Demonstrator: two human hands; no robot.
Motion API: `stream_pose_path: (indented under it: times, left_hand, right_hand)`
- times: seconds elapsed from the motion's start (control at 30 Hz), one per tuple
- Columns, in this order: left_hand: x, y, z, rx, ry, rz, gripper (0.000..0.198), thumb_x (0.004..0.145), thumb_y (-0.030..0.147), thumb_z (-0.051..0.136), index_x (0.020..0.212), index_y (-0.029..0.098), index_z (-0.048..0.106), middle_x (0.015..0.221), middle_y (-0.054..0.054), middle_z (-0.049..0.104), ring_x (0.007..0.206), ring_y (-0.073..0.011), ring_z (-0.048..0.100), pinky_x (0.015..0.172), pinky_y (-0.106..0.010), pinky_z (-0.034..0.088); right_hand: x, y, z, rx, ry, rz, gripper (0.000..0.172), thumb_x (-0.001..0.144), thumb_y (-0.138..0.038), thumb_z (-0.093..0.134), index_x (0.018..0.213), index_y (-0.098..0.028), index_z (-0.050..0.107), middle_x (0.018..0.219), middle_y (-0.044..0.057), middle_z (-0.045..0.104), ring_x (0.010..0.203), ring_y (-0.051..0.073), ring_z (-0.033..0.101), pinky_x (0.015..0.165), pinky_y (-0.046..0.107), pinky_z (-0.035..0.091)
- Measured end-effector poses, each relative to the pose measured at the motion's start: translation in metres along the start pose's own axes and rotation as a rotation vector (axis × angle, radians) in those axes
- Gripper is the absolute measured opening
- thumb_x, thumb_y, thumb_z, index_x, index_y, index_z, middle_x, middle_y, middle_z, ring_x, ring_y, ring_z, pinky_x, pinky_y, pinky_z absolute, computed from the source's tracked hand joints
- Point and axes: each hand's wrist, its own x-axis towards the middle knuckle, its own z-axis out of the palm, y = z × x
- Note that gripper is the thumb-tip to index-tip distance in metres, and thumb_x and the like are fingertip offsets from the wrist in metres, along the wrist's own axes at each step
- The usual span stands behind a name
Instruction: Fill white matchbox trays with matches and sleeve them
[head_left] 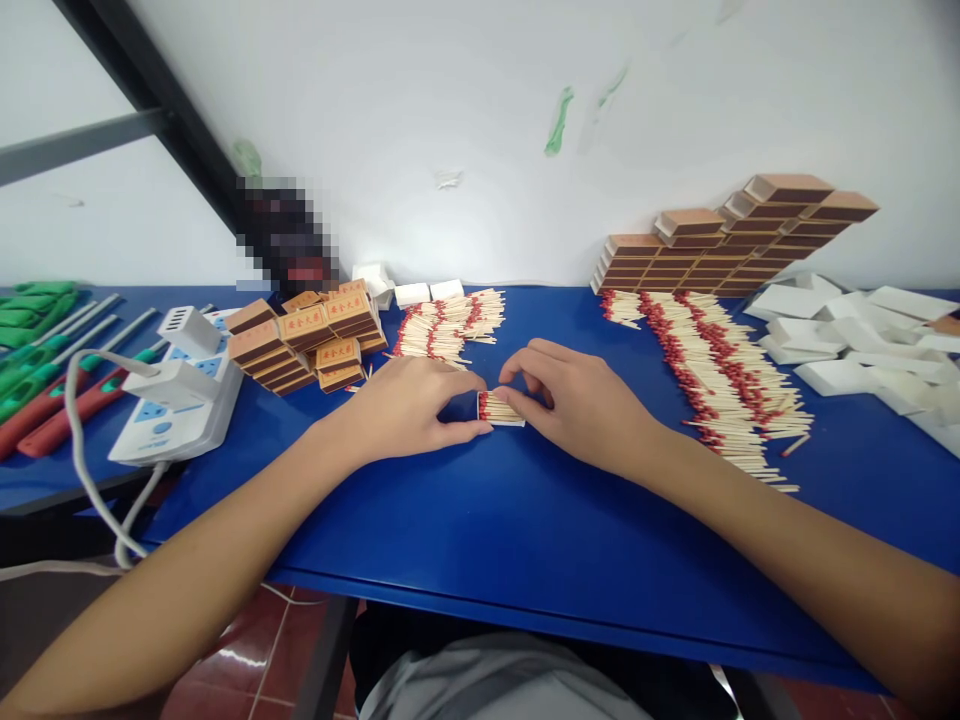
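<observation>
A small white matchbox tray (500, 410) filled with red-tipped matches lies on the blue table (487, 540) between my hands. My left hand (409, 408) has its fingers curled around the tray's left end. My right hand (577, 400) pinches the tray's right side with thumb and fingers. Both hands rest on the tabletop.
A long heap of loose matches (720, 380) lies at the right, a smaller heap (446, 325) behind my hands. Filled matchboxes (304, 335) are piled at the left, brown sleeves (720, 240) stacked by the wall, white empty trays (855, 340) far right. A power strip (176, 395) and green-handled tools (45, 360) sit left.
</observation>
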Motion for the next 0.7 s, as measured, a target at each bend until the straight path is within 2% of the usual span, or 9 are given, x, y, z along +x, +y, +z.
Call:
stream_pose_path:
  times: [0.23, 0.43, 0.5, 0.6, 0.7]
  left_hand:
    - [0.001, -0.001, 0.002, -0.02, -0.012, 0.015, 0.034, 0.097, 0.046, 0.065, 0.118, 0.022, 0.075, 0.082, -0.001, 0.073, 0.069, -0.0157, 0.065, 0.061, -0.028, 0.037]
    - [0.0, 0.0, 0.002, -0.006, -0.015, -0.007, 0.033, 0.096, 0.048, 0.065, 0.115, 0.022, 0.074, 0.077, 0.001, 0.071, 0.068, -0.0157, 0.065, 0.061, -0.028, 0.037]
    - [0.0, 0.0, 0.002, 0.0, -0.017, -0.039, 0.041, 0.096, 0.053, 0.065, 0.124, 0.023, 0.071, 0.078, 0.0, 0.07, 0.068, -0.0167, 0.065, 0.06, -0.028, 0.037]
    - [-0.002, -0.002, 0.0, -0.013, -0.003, -0.091, 0.067, 0.091, 0.07, 0.064, 0.14, 0.024, 0.062, 0.078, 0.0, 0.069, 0.069, -0.0193, 0.065, 0.06, -0.028, 0.038]
    - [-0.002, -0.004, -0.002, -0.032, 0.029, -0.11, 0.079, 0.086, 0.079, 0.062, 0.143, 0.024, 0.06, 0.077, 0.0, 0.069, 0.069, -0.0199, 0.065, 0.061, -0.028, 0.039]
  right_hand:
    - [-0.001, 0.001, 0.002, 0.05, -0.022, 0.017, 0.009, 0.098, -0.029, 0.065, 0.099, -0.021, 0.067, 0.09, 0.001, 0.063, 0.07, 0.014, 0.055, 0.063, 0.028, 0.035]
    - [-0.001, 0.003, 0.0, 0.03, -0.026, -0.002, 0.013, 0.1, -0.033, 0.063, 0.1, -0.021, 0.067, 0.089, 0.002, 0.062, 0.07, 0.015, 0.056, 0.064, 0.029, 0.037]
    - [-0.002, 0.003, -0.007, 0.025, -0.042, -0.026, 0.02, 0.101, -0.039, 0.061, 0.106, -0.021, 0.067, 0.095, 0.003, 0.063, 0.073, 0.016, 0.059, 0.067, 0.03, 0.041]
    - [-0.008, 0.004, -0.018, 0.022, -0.123, -0.07, 0.037, 0.099, -0.05, 0.064, 0.123, -0.022, 0.065, 0.111, 0.007, 0.064, 0.087, 0.02, 0.065, 0.074, 0.033, 0.048]
    - [-0.014, 0.006, -0.022, 0.006, -0.187, -0.076, 0.044, 0.096, -0.05, 0.069, 0.129, -0.022, 0.063, 0.117, 0.009, 0.063, 0.096, 0.023, 0.066, 0.078, 0.034, 0.051]
